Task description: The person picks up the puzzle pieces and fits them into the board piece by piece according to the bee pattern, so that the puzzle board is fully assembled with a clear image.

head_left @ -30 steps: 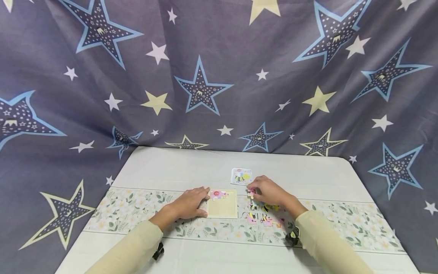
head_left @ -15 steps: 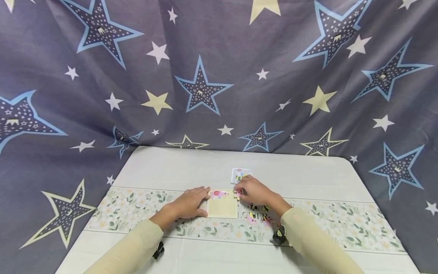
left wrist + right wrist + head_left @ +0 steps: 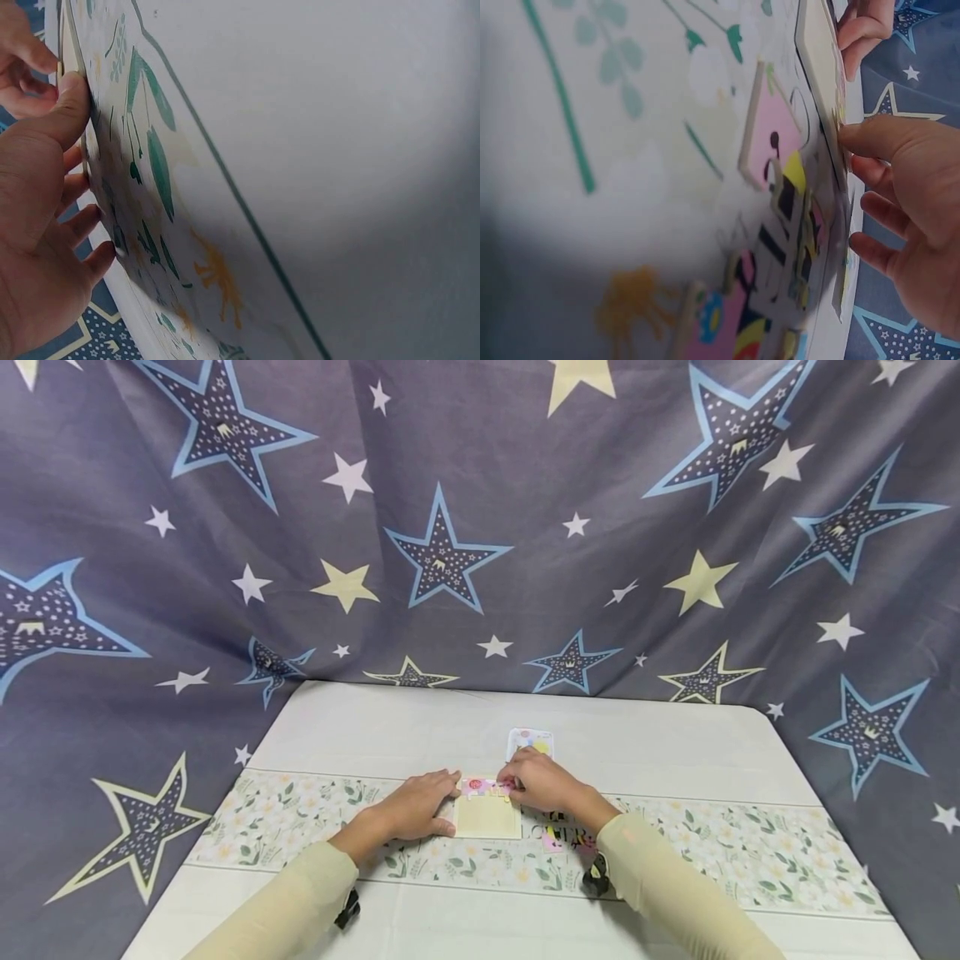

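A pale wooden puzzle tray (image 3: 487, 822) lies on the table between the two hands. Pink joined pieces (image 3: 475, 786) fill its far-left corner. My left hand (image 3: 411, 804) rests along the tray's left side, fingers fairly straight; in the left wrist view its thumb (image 3: 69, 109) touches the tray's edge. With thumb and fingers, my right hand (image 3: 546, 783) pinches a small pink puzzle piece (image 3: 505, 791) at the tray's far-right corner, beside the joined pieces. The hand covers part of that piece. In the right wrist view the thumb (image 3: 877, 136) sits at the tray's edge.
Several loose puzzle pieces (image 3: 553, 840) lie right of the tray, partly under the right forearm; one pink piece (image 3: 771, 135) shows nearest the tray. Behind the right hand is a picture card (image 3: 531, 739) with a bee. A star-patterned curtain (image 3: 480, 568) hangs behind the table.
My right hand has moved left from the loose pieces to the tray's far-right corner, bringing the pinched puzzle piece along. The left hand has stayed at the tray's left side.
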`<state>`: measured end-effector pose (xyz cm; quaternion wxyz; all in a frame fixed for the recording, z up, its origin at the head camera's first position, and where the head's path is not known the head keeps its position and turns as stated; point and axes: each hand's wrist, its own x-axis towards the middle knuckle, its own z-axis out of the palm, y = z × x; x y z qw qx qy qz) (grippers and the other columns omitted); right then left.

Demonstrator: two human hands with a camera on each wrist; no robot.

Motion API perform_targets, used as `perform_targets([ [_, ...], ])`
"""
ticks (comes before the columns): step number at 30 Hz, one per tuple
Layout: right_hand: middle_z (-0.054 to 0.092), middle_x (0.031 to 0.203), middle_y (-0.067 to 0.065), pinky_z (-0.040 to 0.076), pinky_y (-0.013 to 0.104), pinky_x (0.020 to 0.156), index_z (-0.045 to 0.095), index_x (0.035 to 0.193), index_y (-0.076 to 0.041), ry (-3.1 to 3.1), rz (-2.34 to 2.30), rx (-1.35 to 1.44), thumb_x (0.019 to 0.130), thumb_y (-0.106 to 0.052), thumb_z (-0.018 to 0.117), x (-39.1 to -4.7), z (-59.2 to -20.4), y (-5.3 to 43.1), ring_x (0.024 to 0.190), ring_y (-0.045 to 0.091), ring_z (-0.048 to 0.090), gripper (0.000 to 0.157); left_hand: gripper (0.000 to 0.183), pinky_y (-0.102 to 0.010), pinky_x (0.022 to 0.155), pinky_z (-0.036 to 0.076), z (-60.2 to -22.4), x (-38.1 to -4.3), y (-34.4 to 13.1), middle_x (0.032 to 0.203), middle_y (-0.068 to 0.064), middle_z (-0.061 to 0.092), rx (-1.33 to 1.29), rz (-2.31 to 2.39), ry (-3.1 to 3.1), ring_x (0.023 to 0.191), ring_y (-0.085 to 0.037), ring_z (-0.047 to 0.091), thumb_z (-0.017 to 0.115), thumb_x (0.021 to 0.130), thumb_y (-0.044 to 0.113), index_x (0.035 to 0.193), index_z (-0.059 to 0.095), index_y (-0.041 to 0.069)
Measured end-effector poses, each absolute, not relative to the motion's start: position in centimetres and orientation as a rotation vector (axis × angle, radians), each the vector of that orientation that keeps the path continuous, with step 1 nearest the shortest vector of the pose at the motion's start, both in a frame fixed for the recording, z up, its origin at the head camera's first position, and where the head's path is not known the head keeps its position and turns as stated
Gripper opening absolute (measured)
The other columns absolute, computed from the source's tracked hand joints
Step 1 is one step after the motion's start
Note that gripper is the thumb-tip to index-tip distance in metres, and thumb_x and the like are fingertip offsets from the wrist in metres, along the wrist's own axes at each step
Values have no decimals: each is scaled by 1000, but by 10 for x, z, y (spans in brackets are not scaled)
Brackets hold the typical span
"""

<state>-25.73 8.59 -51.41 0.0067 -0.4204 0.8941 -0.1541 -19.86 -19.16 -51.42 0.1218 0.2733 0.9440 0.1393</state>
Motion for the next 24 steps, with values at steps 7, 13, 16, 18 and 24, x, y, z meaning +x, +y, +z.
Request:
perform_targets([
  [7,69,94,-5,53,34,90,78,111,-17,2826,-431,-1335,91,-19,76,-258,-518,83,94,14,59,20,68,-55,124,30,-515,-198,-192,165,-9,37,801,404,2759,153,-33,33,72,89,52,143,56,13],
  [13,69,92,-3,52,35,86,78,109,-16,2842,-440,-1349,91,-17,76,-256,-515,80,91,15,58,18,67,-55,124,31,-515,-198,-191,164,-10,37,804,396,2762,153,-33,34,72,89,52,142,56,14],
  [16,71,94,-3,53,35,87,79,108,-16,2851,-422,-1358,91,-18,76,-255,-514,79,92,15,60,17,67,-55,125,30,-515,-199,-191,165,-10,37,804,399,2760,153,-33,33,72,89,51,142,56,13],
  [18,73,95,-3,53,35,87,80,107,-16,2855,-416,-1375,91,-18,77,-255,-515,80,92,15,60,16,66,-56,124,30,-514,-199,-191,164,-11,37,808,409,2759,153,-34,34,72,89,51,141,57,12],
  [24,74,97,-5,55,35,89,81,104,-18,2864,-390,-1396,93,-21,76,-256,-517,80,95,15,63,13,67,-56,124,30,-514,-199,-190,164,-11,37,804,410,2755,153,-35,33,72,90,51,142,56,12],
])
